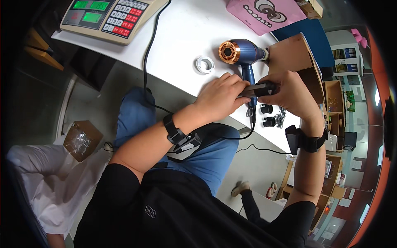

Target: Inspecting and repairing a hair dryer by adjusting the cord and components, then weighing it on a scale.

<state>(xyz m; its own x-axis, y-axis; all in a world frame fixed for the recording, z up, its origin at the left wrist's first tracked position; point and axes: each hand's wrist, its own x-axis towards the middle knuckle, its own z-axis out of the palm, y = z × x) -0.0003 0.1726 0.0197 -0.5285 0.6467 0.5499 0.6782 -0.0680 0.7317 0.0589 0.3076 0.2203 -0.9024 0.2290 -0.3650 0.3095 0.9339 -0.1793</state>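
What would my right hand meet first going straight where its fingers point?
Probably your left hand, holding the other end of the dark grey piece in your right hand; depth is unclear.

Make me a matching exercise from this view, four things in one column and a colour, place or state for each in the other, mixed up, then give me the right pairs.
Things
1. Hair dryer
2. Ring
3. Scale
4. Small dark piece

Descriptions
A. White, lying on the table
B. Held by the left hand and right hand
C. Dark blue, with a copper-coloured grille
D. Displays lit green

Right pairs
1-C
2-A
3-D
4-B
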